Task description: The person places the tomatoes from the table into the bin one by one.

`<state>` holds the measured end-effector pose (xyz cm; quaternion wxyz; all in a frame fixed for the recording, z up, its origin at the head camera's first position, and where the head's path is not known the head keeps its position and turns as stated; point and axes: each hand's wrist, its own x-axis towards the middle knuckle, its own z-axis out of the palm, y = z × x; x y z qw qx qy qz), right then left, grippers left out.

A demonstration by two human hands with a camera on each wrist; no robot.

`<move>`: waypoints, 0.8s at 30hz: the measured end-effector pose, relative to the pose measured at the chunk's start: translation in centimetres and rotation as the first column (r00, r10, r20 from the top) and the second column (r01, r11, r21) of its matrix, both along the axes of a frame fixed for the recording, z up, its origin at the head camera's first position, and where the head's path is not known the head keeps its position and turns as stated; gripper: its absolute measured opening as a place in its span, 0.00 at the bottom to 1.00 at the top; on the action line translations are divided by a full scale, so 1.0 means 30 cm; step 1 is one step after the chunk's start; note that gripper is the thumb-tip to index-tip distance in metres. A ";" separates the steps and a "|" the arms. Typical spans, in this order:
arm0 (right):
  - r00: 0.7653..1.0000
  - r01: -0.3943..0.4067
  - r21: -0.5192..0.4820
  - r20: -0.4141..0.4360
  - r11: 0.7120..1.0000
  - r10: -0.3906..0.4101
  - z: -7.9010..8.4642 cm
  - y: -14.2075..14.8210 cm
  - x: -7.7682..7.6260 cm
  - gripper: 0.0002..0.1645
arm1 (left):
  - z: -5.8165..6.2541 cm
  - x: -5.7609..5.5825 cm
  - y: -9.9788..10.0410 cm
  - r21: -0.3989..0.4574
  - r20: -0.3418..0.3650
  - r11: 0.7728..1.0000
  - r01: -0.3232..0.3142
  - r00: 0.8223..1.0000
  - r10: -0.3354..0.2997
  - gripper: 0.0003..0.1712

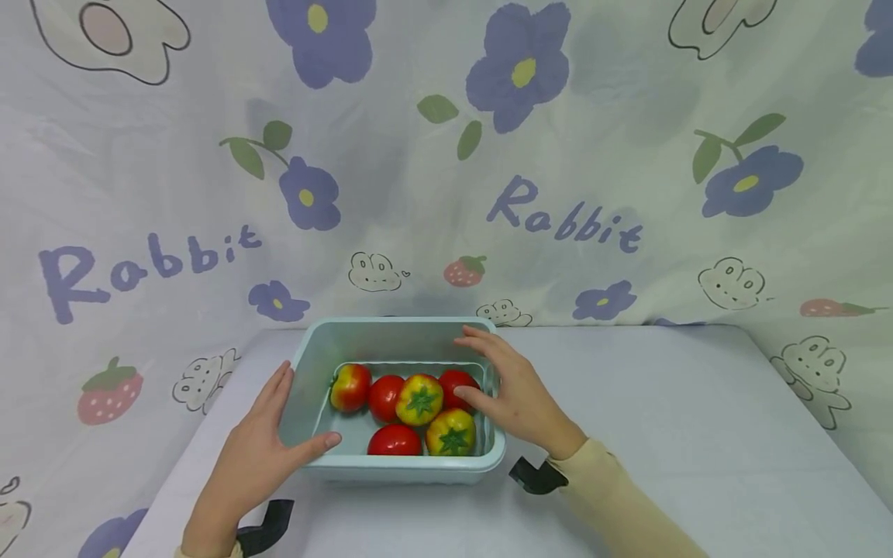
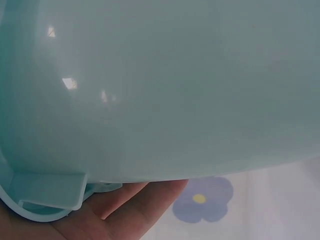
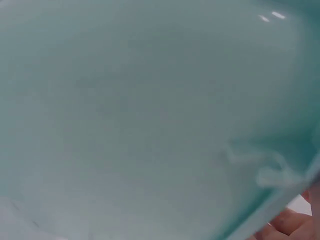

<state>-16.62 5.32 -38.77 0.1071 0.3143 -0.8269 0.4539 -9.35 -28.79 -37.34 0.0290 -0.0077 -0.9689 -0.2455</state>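
In the head view, a pale blue-green plastic bin (image 1: 405, 470) stands on the white-covered table. Inside it lie several tomatoes, some plain red like the front tomato (image 1: 394, 440), others yellow-red with a green star-shaped top like the middle tomato (image 1: 419, 400). My left hand (image 1: 254, 457) rests at the bin's front left corner, straight fingers along the outer left side, thumb over the rim. My right hand (image 1: 519, 391) spreads over the right rim, thumb above a red tomato (image 1: 457, 387). Both wrist views are mostly filled by the bin's wall (image 2: 170, 90); the right one is blurred.
White cloth covers the table (image 1: 642, 418), which extends to the right of the bin. Behind it hangs a curtain (image 1: 405, 194) printed with flowers, rabbits and lettering. A black strap piece (image 1: 539, 476) sticks out at the right wrist, another black piece (image 1: 268, 527) at the left.
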 end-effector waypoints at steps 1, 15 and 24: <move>1.000 0.003 -0.003 -0.003 1.000 -0.003 -0.001 0.007 0.001 0.35 | 0.001 0.000 0.000 -0.002 0.001 1.000 0.001 1.000 -0.001 0.69; 0.989 0.144 0.030 -0.049 0.989 -0.143 -0.023 0.156 -0.011 0.38 | -0.005 -0.007 -0.030 0.001 -0.017 1.000 0.031 0.999 -0.031 0.62; 0.979 0.192 0.081 -0.084 0.978 -0.186 -0.055 0.269 -0.021 0.36 | 0.022 -0.009 -0.092 0.050 -0.032 0.990 0.131 0.991 -0.130 0.62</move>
